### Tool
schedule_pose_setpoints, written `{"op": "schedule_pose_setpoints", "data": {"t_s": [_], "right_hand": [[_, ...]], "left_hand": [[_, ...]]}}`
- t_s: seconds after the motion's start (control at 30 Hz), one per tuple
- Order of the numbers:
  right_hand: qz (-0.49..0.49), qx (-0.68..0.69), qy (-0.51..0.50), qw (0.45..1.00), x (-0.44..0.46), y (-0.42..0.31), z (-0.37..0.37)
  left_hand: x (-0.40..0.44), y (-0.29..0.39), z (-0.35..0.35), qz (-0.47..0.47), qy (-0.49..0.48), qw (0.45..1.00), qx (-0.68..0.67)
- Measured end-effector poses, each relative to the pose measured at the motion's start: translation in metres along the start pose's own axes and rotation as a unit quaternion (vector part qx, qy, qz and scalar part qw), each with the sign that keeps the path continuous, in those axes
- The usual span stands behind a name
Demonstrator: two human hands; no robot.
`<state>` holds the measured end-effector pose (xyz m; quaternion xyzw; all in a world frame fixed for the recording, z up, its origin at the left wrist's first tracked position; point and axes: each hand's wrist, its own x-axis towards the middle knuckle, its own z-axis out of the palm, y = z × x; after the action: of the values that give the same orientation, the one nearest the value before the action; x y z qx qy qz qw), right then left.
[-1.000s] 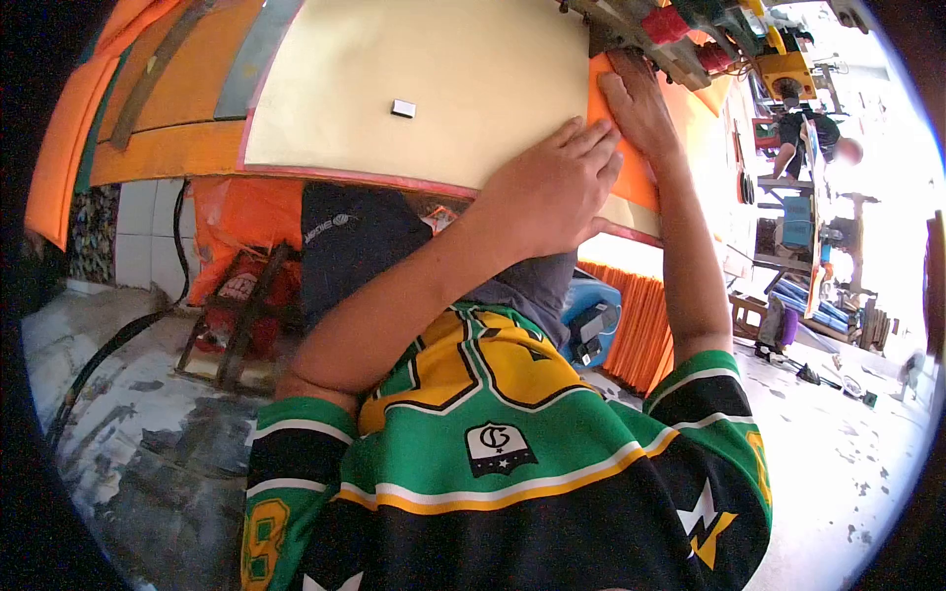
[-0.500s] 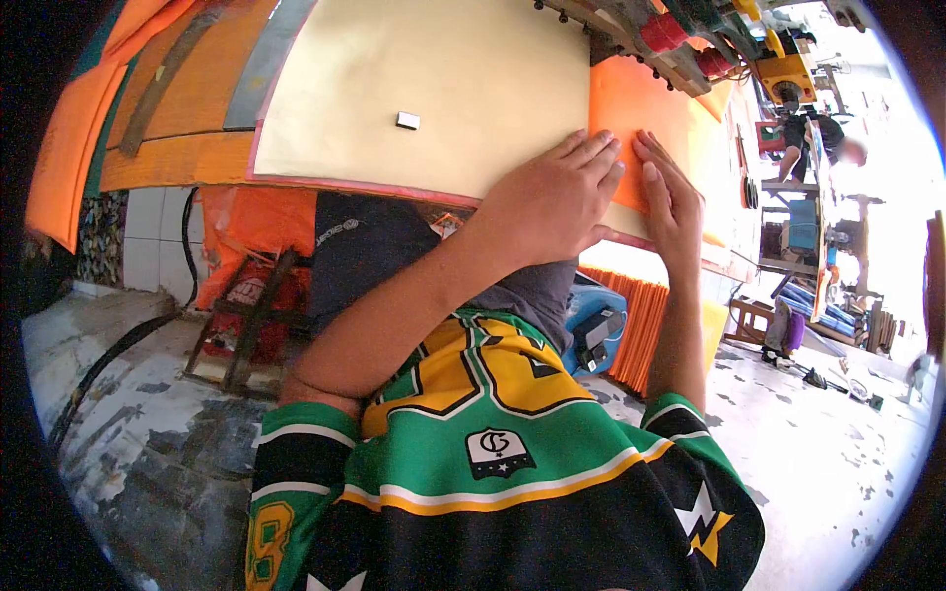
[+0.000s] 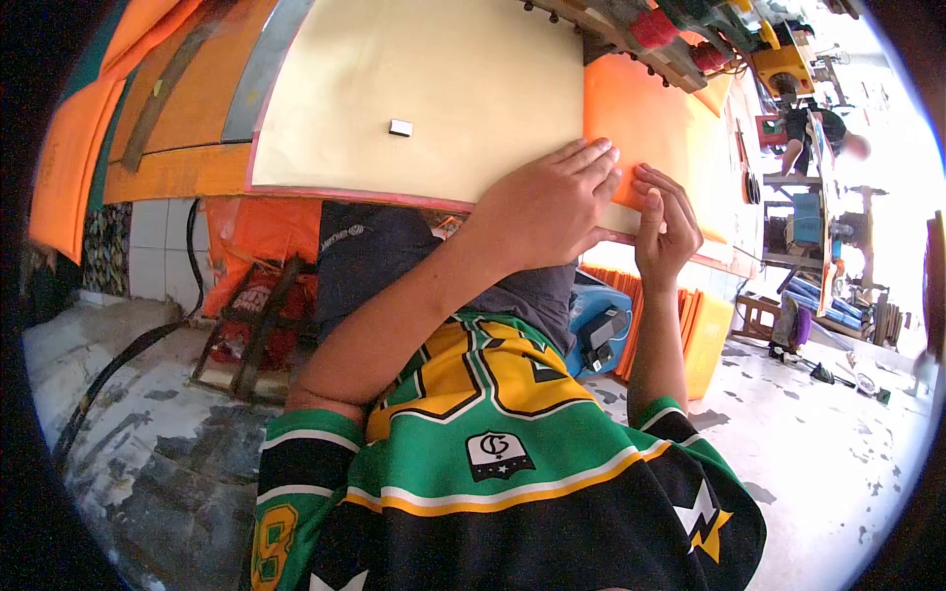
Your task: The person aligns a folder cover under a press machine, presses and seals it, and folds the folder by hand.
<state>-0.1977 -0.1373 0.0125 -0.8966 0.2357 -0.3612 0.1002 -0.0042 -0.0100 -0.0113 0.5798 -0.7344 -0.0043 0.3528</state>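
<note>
"Orange beside cream: what lies in front of you?"

"A large cream sheet (image 3: pixel 414 79), pale and smooth, on a table. At its right side is an orange sheet (image 3: pixel 631 108), meeting the cream along a straight line. Past its near end a strip of cream shows, so I judge the orange lies on top, though I can't be sure."

"And your hands?"

"My left hand (image 3: pixel 547 207) rests at the cream sheet's near right part, back upward, fingers straight and close together, fingertips over the orange. I see nothing gripped, but its underside is hidden. My right hand (image 3: pixel 670 222) is at the cream sheet's near right end, beside the orange. Its fingers curl loosely, thumb apart from them, and no object shows in it. Whether those fingertips touch the orange, I can't tell."

"What else is near?"

"A small white block (image 3: pixel 400 127) with a dark side sits on the cream sheet, well apart from both hands. Beyond the cream sheet's far right corner are red fittings (image 3: pixel 654 29)."

"Which step is in hand?"

"Steadying and smoothing the orange sheet, I'd judge, with the left hand as the weight."

"And the next move calls for what?"

"Light, even pressure along that straight line, I think, with the right fingers laid flatter, so the orange neither creases nor slides across the cream sheet."
</note>
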Motion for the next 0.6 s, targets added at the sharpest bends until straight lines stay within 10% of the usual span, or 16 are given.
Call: {"op": "schedule_pose_setpoints", "data": {"t_s": [0.6], "right_hand": [[-0.018, -0.016, 0.006, 1.0, -0.0018, -0.0005, 0.0014]], "left_hand": [[-0.0004, -0.0016, 0.0048, 0.011, 0.002, 1.0, 0.011]]}}
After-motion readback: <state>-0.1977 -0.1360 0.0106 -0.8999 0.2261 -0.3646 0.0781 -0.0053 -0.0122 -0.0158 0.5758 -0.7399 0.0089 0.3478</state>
